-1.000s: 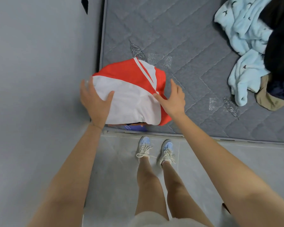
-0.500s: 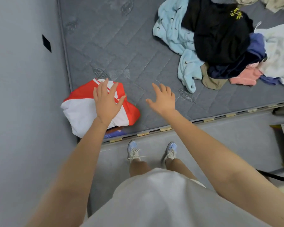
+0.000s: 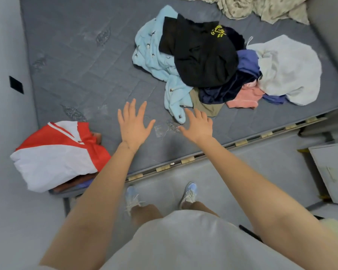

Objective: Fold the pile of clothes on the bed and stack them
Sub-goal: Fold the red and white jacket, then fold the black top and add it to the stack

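Observation:
A folded red and white garment (image 3: 55, 156) tops a small stack at the near left corner of the grey mattress (image 3: 86, 61). The unfolded pile lies at centre right: a light blue piece (image 3: 154, 55), a black shirt with a yellow logo (image 3: 201, 55), a white piece (image 3: 289, 71), pink (image 3: 244, 96), navy and tan bits. My left hand (image 3: 134, 125) hovers over bare mattress, fingers spread, holding nothing. My right hand (image 3: 198, 126) is spread too, fingertips close to the light blue sleeve end (image 3: 179, 115).
A grey wall (image 3: 2, 114) runs along the left side of the bed. A beige patterned sheet (image 3: 261, 6) is bunched at the far right. A white board or box (image 3: 332, 172) stands on the floor at right. My feet (image 3: 160, 195) stand against the bed's near edge.
My left hand has lifted off the folded red and white garment and moved right. Both hands, fingers spread, have travelled toward the unfolded pile, and the view has swung right.

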Demonstrator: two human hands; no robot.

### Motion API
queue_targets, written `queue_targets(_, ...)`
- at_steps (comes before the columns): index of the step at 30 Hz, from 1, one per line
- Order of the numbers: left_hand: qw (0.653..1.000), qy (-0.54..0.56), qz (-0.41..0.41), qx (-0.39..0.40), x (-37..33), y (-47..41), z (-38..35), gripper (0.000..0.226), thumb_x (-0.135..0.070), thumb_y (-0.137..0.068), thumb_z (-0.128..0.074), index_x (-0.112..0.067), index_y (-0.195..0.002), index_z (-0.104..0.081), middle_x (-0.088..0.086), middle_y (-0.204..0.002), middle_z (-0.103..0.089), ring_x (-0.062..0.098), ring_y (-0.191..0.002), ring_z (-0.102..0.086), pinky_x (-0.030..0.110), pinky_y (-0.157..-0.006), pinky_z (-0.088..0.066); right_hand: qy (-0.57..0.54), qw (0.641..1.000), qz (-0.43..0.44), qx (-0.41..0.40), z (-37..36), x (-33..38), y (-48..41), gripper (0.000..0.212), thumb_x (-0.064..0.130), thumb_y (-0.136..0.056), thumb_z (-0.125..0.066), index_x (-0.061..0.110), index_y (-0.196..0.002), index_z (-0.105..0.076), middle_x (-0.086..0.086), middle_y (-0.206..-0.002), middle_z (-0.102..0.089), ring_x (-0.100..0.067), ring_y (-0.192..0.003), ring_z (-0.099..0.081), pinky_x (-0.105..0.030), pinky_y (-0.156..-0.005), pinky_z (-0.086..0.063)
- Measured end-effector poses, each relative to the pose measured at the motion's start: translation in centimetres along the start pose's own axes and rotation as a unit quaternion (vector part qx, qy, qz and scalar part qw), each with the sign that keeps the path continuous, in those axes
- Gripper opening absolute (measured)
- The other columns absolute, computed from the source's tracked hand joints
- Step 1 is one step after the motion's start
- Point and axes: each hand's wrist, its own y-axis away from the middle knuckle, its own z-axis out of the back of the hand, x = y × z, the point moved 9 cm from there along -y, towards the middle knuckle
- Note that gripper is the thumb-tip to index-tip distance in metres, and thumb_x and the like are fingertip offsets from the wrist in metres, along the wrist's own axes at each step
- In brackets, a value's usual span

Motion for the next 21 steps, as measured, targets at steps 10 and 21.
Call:
queue_targets(10, 1.0, 0.008, -0.01, 0.012, -14.3, -4.0, -2.6, 0.067, -0.053, -0.096, -0.049, -0.023, -0.153, -0.03, 0.014, -0.162, -0.019, 0.034, -0.15, -0.011, 0.054, -0.119, -0.001, 0.005, 1.0, -0.006, -0.018, 5.8, -13.9, -2.3, 0.076, 0.051, -0.094, -0.054, 0.025, -0.155, -0.018, -0.009, -0.16, -0.019, -0.032, -0.147, -0.015, -0.049, -0.116, -0.021)
queue_targets(21, 0.999, 0.003, -0.032, 0.029, -19.3, -13.2, -5.2, 0.068, -0.05, -0.094, -0.056, -0.022, -0.152, -0.033, 0.015, -0.16, -0.023, 0.037, -0.148, -0.016, 0.057, -0.117, -0.005, -0.02, 0.999, -0.038, -0.02, 9.8, -21.4, -9.9, 0.082, 0.052, -0.091, -0.057, 0.026, -0.156, -0.014, -0.011, -0.161, -0.016, -0.033, -0.147, -0.015, -0.047, -0.114, -0.021)
